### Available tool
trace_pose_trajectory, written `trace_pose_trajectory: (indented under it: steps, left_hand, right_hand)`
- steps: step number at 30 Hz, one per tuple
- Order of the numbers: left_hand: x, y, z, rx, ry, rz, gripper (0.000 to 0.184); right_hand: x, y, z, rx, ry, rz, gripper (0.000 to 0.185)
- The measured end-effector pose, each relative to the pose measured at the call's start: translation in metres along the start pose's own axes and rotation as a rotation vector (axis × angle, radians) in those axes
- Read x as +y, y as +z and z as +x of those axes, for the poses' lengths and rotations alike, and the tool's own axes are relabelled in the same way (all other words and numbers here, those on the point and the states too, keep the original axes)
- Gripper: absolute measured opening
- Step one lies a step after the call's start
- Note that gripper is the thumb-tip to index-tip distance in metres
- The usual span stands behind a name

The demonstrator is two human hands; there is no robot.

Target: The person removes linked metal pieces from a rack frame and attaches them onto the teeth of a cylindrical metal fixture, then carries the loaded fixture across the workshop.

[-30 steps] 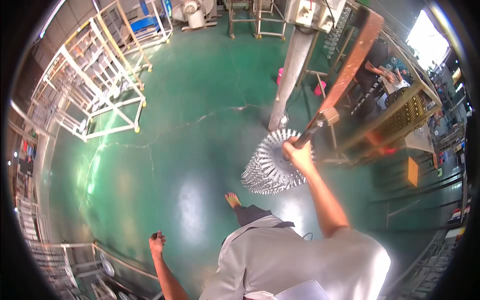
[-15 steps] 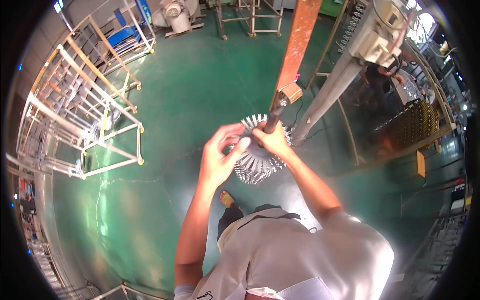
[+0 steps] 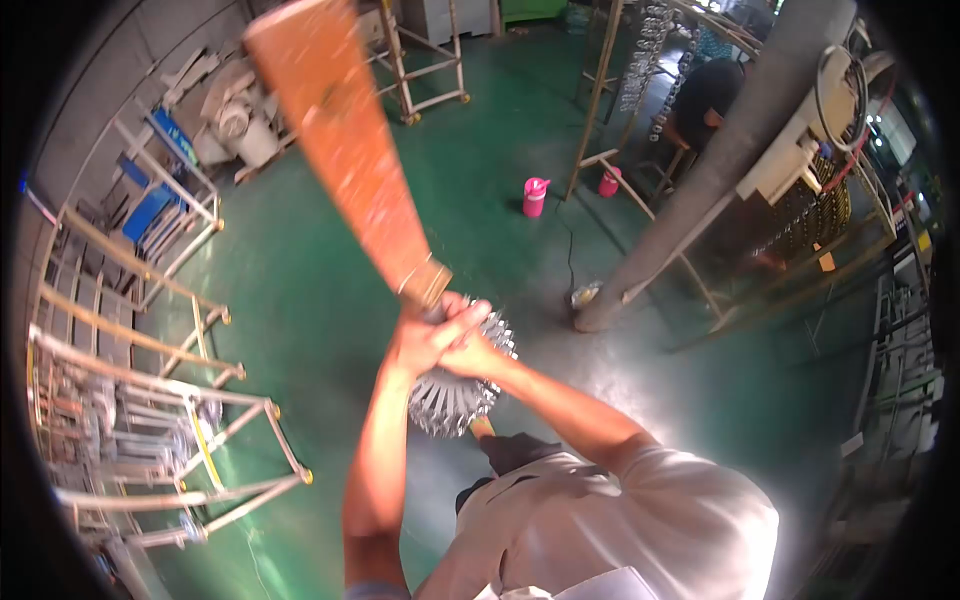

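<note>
An orange bar [image 3: 350, 140], worn and scratched, rises from my hands toward the upper left, with a brown block [image 3: 427, 282] at its lower end. Just under that block my left hand [image 3: 418, 340] and my right hand [image 3: 468, 345] are wrapped round the handle, which they mostly hide. The hands touch, and the left thumb lies over the right hand. Below them hangs a round stack of silvery metal pieces [image 3: 447, 402] fanned out around a centre, partly covered by my hands.
Wheeled metal racks [image 3: 240, 400] stand at the left. A grey pillar [image 3: 700, 180] leans across the right, with a pink container [image 3: 535, 197] beyond it on the green floor [image 3: 330, 420]. Another person [image 3: 708, 100] is bent over at the upper right, near hanging chains [image 3: 645, 60].
My left hand has come up from my side and closed beside my right hand. The orange bar and metal stack have moved left in view, and the view has turned.
</note>
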State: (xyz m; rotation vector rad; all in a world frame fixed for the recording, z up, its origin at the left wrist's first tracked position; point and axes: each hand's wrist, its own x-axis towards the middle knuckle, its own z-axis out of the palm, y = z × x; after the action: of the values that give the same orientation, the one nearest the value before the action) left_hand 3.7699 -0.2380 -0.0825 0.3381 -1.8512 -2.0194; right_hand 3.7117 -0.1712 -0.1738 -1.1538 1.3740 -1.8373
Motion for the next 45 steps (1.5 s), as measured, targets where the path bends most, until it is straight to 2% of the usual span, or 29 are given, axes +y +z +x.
trace_pose_trajectory:
  steps: [1, 3, 4, 5, 7, 8, 11, 12, 15, 18, 20, 22, 26, 27, 29, 32, 34, 36, 38, 45]
  left_hand:
    - [-0.027, -0.03, 0.02, -0.09, -0.025, -0.067, 0.043]
    - [-0.029, -0.053, 0.043, 0.0, -0.029, -0.014, 0.048]
    - [-0.03, -0.066, 0.057, -0.024, -0.036, -0.039, 0.049]
    - [-0.032, -0.079, 0.071, -0.048, -0.045, -0.071, 0.05]
    - [-0.043, -0.105, 0.101, 0.01, -0.028, -0.056, 0.051]
    - [-0.044, -0.118, 0.116, 0.009, -0.013, -0.057, 0.051]
    - [-0.034, -0.139, 0.172, -0.008, 0.021, -0.119, 0.055]
    - [-0.035, -0.147, 0.191, -0.03, -0.001, -0.135, 0.055]
    - [-0.038, -0.166, 0.245, -0.083, -0.042, -0.176, 0.053]
    - [-0.041, -0.178, 0.312, -0.128, -0.041, -0.174, 0.053]
    - [-0.047, -0.175, 0.353, -0.147, -0.039, -0.167, 0.054]
    - [-0.048, -0.172, 0.389, -0.157, -0.03, -0.162, 0.054]
    - [-0.055, -0.158, 0.475, -0.163, 0.02, -0.143, 0.054]
    - [-0.057, -0.154, 0.491, -0.152, 0.029, -0.129, 0.055]
    - [-0.058, -0.146, 0.537, -0.175, 0.044, -0.177, 0.054]
    - [-0.053, -0.137, 0.597, -0.199, 0.067, -0.166, 0.055]
    - [-0.051, -0.126, 0.636, -0.23, 0.084, -0.187, 0.056]
    - [-0.052, -0.118, 0.666, -0.224, 0.087, -0.192, 0.057]
    - [-0.054, -0.105, 0.695, -0.22, 0.091, -0.186, 0.057]
    - [-0.07, -0.053, 0.789, -0.252, 0.094, -0.197, 0.057]
  right_hand:
    - [-0.007, -0.003, 0.022, -0.013, -0.016, -0.016, 0.034]
    - [0.0, -0.003, 0.062, -0.161, 0.144, 0.091, 0.035]
    - [-0.004, 0.005, 0.081, -0.045, 0.015, 0.05, 0.032]
    - [0.011, 0.004, 0.095, -0.072, 0.089, 0.08, 0.036]
    - [0.047, 0.004, 0.131, -0.098, 0.106, 0.083, 0.042]
    - [0.058, -0.002, 0.149, -0.182, 0.162, 0.032, 0.051]
    - [0.055, -0.04, 0.191, -0.247, -0.066, -0.615, 0.061]
    - [0.026, -0.054, 0.204, -0.177, 0.093, -0.635, 0.064]
    - [-0.003, -0.101, 0.23, 0.038, 0.018, -0.768, 0.061]
    - [0.0, -0.156, 0.234, 0.218, 0.179, -0.846, 0.056]
    - [0.02, -0.19, 0.211, 0.341, 0.412, -1.0, 0.05]
    - [0.045, -0.221, 0.175, 0.393, 0.602, -1.001, 0.051]
    - [0.06, -0.269, 0.13, 0.425, 1.213, -0.902, 0.051]
    - [0.067, -0.282, 0.114, 0.428, 1.215, -0.918, 0.051]
    - [0.084, -0.319, 0.102, 0.449, 1.212, -0.948, 0.05]
    - [0.077, -0.39, 0.125, 0.49, 1.067, -1.022, 0.045]
    - [0.045, -0.428, 0.168, 0.895, 0.827, -0.814, 0.035]
    - [0.02, -0.472, 0.209, 0.989, 0.617, -0.88, 0.029]
    - [0.0, -0.52, 0.244, 1.086, 0.451, -0.902, 0.03]
    - [-0.073, -0.669, 0.335, 1.292, 0.037, -0.655, 0.026]
